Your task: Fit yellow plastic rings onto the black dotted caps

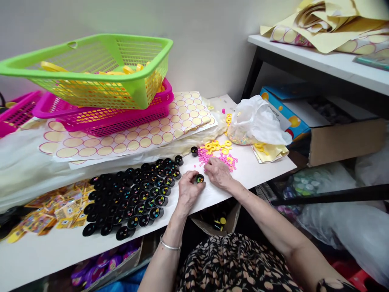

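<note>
My left hand (189, 188) grips a small black cup (199, 179) between thumb and fingers, with coloured bits visible inside it. Close by, my right hand (218, 173) has its fingers bent down at the near edge of a pile of pink beads (231, 163); anything in the fingertips is hidden. Yellow ring-shaped pieces (212, 146) lie behind and among the beads. Another black cup (194, 151) stands alone just left of the pile. To the left of my left hand, many black cups (154, 213) stand packed together, several showing coloured bits.
Yellow printed cards (65, 209) lie left of the cups. A green basket (133, 83) of yellow parts sits on a pink basket (127, 121) over sticker sheets (146, 142). At right are a plastic bag (255, 119), an open carton (343, 140) and a shelf (322, 61).
</note>
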The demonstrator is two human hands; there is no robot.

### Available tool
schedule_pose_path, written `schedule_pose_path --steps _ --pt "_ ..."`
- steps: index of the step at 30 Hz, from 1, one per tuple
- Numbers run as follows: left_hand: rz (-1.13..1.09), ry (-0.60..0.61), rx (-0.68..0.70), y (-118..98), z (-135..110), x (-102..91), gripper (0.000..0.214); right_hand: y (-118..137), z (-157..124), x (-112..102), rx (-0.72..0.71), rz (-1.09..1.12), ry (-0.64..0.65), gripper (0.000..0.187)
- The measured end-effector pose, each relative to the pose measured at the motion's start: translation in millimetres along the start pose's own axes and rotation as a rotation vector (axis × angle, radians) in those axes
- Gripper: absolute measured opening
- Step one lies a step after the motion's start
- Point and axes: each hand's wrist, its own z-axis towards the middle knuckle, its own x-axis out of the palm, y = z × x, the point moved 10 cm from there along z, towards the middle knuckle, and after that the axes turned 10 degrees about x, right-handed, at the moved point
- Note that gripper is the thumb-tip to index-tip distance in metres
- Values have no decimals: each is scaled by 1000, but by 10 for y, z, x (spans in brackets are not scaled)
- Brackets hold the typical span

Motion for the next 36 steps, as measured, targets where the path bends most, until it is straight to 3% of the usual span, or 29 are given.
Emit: schedule_pose_path --steps 5,9,11,15,22,26,29,32,36 --pt "-73 -17 24 57 -31 0 28 -54 2 -75 10 -10 -69 16" --pt "-43 -19 73 48 -41 18 26 -660 -57 -380 351 0 -304 20" --pt "-28 -21 87 52 -46 29 27 -950 -67 -428 477 1 -348 21" --pt "-9 -28 88 58 -49 25 29 -1205 96 -400 512 11 -313 25" --pt "13 -6 111 -5 -61 16 24 -1117 459 -308 409 -150 -62 23" --pt "-6 -10 105 10 -66 20 26 -1095 493 -269 340 -117 -20 24" --pt "-65 -4 117 -12 -60 -5 40 -1077 468 -273 290 -46 -52 18" --pt "-106 -42 162 -125 -81 -110 49 -967 399 -414 221 1 -168 12" --pt "-139 -295 117 -291 -237 -382 27 -566 127 -607 60 -3 -287 23"
